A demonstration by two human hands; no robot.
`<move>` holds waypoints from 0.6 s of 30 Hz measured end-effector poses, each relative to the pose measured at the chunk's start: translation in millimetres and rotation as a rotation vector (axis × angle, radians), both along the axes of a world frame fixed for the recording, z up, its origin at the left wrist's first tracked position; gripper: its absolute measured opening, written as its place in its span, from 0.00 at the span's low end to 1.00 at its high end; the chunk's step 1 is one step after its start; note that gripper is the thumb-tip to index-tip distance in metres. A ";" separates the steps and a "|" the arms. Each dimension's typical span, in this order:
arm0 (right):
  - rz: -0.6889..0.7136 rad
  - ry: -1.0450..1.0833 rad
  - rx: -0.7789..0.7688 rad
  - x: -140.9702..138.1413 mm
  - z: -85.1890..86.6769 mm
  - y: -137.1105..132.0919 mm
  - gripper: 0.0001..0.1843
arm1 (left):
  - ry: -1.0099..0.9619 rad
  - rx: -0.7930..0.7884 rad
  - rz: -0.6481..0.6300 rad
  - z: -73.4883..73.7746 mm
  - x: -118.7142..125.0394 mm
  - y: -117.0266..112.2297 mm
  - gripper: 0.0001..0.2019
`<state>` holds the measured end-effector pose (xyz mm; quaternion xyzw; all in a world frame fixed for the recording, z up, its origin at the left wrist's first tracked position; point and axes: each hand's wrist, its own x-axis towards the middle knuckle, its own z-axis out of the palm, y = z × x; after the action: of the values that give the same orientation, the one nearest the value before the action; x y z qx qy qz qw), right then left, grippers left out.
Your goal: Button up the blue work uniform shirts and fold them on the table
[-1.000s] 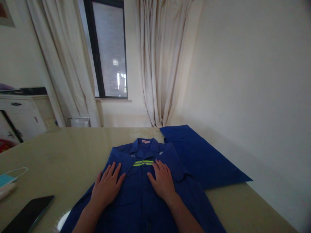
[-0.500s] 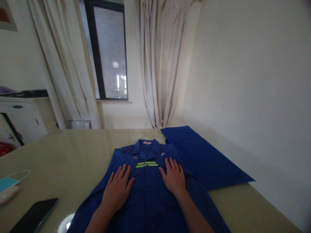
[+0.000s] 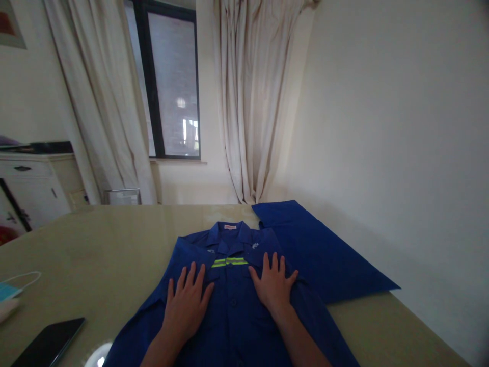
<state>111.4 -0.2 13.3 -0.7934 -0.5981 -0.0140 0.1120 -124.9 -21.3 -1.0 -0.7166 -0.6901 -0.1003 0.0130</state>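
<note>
A blue work jacket (image 3: 228, 316) lies front up on the table, its collar at the far end and a yellow-green reflective stripe (image 3: 229, 262) across the chest. My left hand (image 3: 186, 300) rests flat on the left side of its chest, fingers spread. On the other side, my right hand (image 3: 273, 283) lies flat below the stripe's right end, fingers also apart. Neither hand grips the cloth. The jacket's lower part runs out of the frame at the bottom. Behind it to the right lies a second blue piece of cloth (image 3: 317, 255), spread flat with a pointed corner.
On the table (image 3: 114, 255), a dark phone (image 3: 49, 340) lies at the lower left, near a white round object (image 3: 98, 355). A blue face mask (image 3: 9, 291) is at the left edge. A wall (image 3: 420, 178) borders the right side; curtains (image 3: 252, 102) hang behind.
The fingers of both hands have spread wider on the jacket. The view has shifted slightly, and the jacket otherwise lies the same.
</note>
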 end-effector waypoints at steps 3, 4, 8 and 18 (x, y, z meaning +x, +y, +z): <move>0.042 -0.023 0.018 -0.1 -1.2 0.3 0.41 | -0.003 -0.012 0.063 -2.0 -3.8 2.0 0.33; 0.050 -0.025 0.020 -0.6 -1.1 0.4 0.41 | -0.004 -0.012 0.093 -2.6 -5.8 3.0 0.34; 0.018 0.010 -0.036 -3.0 0.5 3.0 0.40 | -0.015 -0.057 0.146 -4.0 -18.0 8.1 0.33; 0.001 0.032 0.035 -5.4 2.3 14.2 0.38 | -0.277 -0.033 -0.072 8.1 -50.4 8.2 0.30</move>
<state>105.9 14.0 15.7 -0.7912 -0.5963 -0.0115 0.1354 -175.3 -13.0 7.1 -0.7203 -0.6608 -0.1872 -0.0976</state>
